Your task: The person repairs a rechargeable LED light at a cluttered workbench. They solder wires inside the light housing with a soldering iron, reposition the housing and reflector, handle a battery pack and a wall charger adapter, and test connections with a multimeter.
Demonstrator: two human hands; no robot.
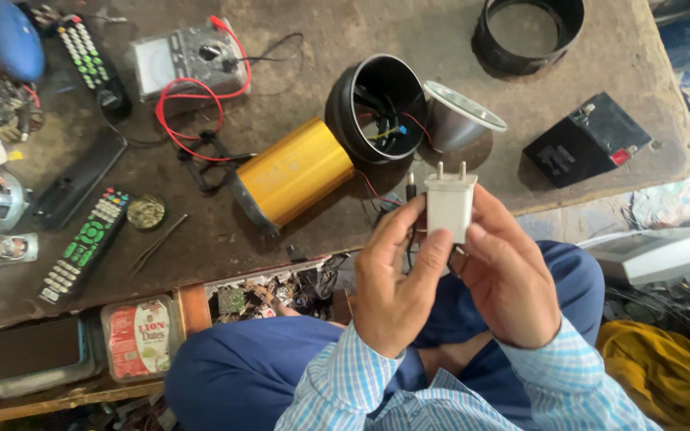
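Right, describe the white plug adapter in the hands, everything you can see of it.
The white plug adapter is a small boxy block, seemingly smooth plastic, with two metal pins pointing up, away from the person. It is held upright above the lap, at the workbench's near edge. The left hand and right hand pinch its sides and lower end, fingers covering the bottom.

Worn workbench [441, 32] carries a gold-and-black torch body [325, 148], loose reflector [461, 120] — black battery [588, 140]. Multimeter [189, 60] and remote controls [85, 243] lie left.

clear tub [141, 335], red-and-white label, low shelf left | grey meter [189, 57], pale dial window, bench top-left
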